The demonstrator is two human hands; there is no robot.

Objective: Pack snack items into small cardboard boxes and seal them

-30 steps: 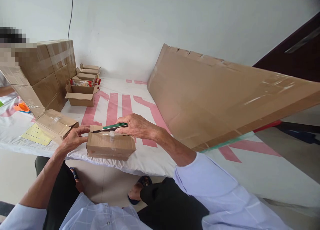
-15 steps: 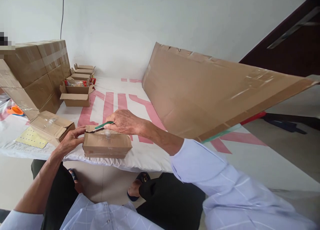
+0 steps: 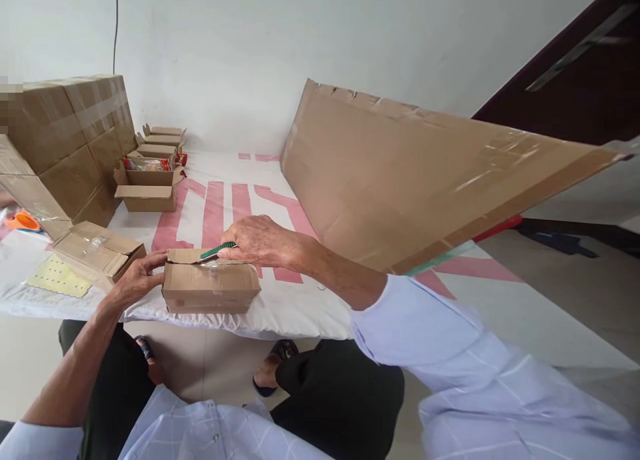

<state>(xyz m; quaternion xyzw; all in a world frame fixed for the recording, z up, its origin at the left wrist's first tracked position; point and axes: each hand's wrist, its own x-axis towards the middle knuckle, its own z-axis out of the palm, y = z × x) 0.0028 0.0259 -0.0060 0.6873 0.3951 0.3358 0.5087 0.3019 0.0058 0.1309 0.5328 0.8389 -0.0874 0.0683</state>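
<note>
A small brown cardboard box [image 3: 210, 288] with clear tape on top sits at the near edge of the white and pink cloth [image 3: 280, 300]. My left hand [image 3: 137, 277] grips the box's left end, fingers curled on it. My right hand [image 3: 255, 241] is closed on a green-handled utility knife [image 3: 216, 251], whose blade tip rests on the box's taped top near its back edge.
Another small taped box [image 3: 95, 250] lies to the left, by a yellow sheet [image 3: 57, 281]. Large stacked cartons [image 3: 65, 147] stand at far left, open small boxes [image 3: 147, 183] behind. A big flat cardboard sheet [image 3: 410, 173] leans across the right. An orange object [image 3: 23, 221] lies at the left edge.
The knife's blade has shifted slightly along the box top, and my right hand moved with it. My left hand keeps its hold on the box. The view has drifted a little.
</note>
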